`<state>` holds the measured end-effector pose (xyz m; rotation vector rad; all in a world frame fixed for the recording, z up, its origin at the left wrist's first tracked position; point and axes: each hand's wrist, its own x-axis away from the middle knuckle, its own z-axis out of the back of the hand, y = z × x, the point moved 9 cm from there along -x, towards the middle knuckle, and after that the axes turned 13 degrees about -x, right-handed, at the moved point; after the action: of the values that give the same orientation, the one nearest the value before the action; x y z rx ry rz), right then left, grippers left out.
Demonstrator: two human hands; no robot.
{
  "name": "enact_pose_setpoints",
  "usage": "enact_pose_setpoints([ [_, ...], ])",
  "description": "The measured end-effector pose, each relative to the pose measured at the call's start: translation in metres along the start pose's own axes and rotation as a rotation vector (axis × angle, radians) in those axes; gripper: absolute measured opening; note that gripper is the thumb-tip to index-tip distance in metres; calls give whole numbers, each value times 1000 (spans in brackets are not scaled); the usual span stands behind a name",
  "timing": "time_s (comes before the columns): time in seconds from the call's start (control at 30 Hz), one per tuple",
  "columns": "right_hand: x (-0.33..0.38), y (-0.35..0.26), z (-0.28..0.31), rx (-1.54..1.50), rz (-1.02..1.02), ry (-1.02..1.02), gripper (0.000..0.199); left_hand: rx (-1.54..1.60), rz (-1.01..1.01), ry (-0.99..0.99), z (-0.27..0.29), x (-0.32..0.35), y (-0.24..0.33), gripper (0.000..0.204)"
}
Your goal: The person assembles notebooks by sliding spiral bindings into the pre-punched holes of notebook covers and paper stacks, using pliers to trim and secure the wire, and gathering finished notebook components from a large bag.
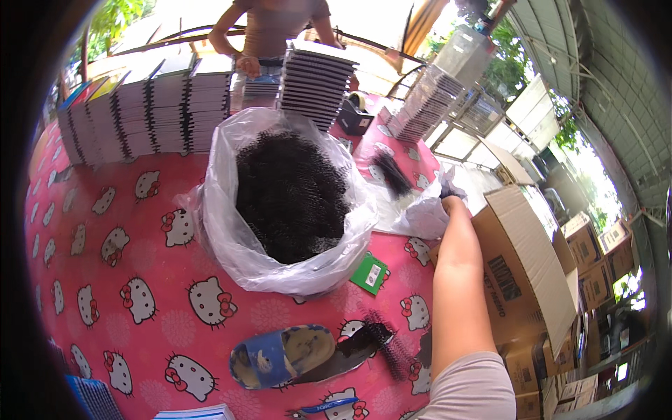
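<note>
My right arm reaches forward along the right side of the table. My right hand point(453, 203) is at a crumpled whitish plastic bag point(423, 213), and its fingers are hidden there, so I cannot tell what they hold. Something dark shows beside the hand. Left of that bag lies a bundle of black spiral binding coils point(392, 175). A large open plastic bag point(220, 231) full of black binding coils point(290, 199) stands mid-table. Close to it lies a green card point(369, 274). My left hand is out of view.
Spiral-bound notebooks point(168, 115) line the far left, with a taller stack point(315, 84) near a tape dispenser point(355, 115). Nearer are blue slippers point(280, 357), loose black coils point(392, 343) and a blue pen point(330, 404). Cardboard boxes point(514, 266) flank the right. Another person point(273, 28) stands opposite.
</note>
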<state>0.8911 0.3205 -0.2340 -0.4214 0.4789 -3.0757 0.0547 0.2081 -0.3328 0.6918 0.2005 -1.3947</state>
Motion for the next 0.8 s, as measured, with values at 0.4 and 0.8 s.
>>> enact_pose_setpoints([
  [0.4, -27, -26, 45, -317, 201, -338, 16, -25, -14, 15, 16, 3, -9, 51],
  [0.8, 115, -75, 105, 135, 580, 40, 63, -53, -43, 27, 39, 12, -16, 50],
])
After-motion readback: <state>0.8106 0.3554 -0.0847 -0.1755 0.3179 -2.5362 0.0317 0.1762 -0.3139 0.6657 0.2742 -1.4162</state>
